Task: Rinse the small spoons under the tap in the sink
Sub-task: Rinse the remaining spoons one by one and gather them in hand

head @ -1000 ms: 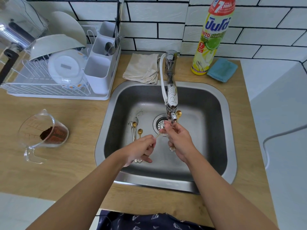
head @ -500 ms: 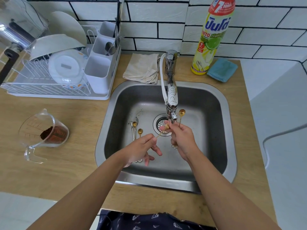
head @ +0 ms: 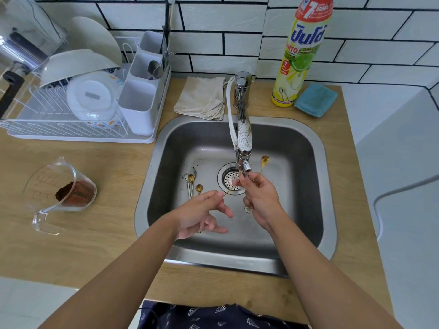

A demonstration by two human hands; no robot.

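Over the sink: we see both hands held beneath the tap (head: 242,148), above the steel sink (head: 306,148) set in a wooden counter (head: 99,233).
Right hand: our right hand (head: 261,198) has its fingers curled round a gold spoon (head: 264,161), whose bowl stands up just right of the tap's nozzle; a flower-shaped handle end (head: 248,209) shows below the palm.
Left hand: our left hand (head: 202,210) pinches a thin gold handle (head: 228,191) between thumb and forefinger, the other fingers loosely spread; the stem runs toward the right hand's fingertips, and we cannot make out its bowl.
Waiting spoons: a small cluster of spoons (head: 193,180), gold and silver, lies on the sink floor left of the drain (head: 230,178), with dark specks beside it.
Water: we cannot tell whether water is running.
Left of sink: a white dish rack (head: 71,131) holds bowls and a cutlery caddy; nearer us, a clear measuring jug (head: 59,193) lies tipped on its side with brown powder inside.
Behind sink: a folded beige cloth (head: 202,98) lies left of the tap base, and a yellow dish soap bottle (head: 299,55) stands on the right, just beside a blue sponge cloth (head: 316,99).
Wall: white tiles with dark grout.
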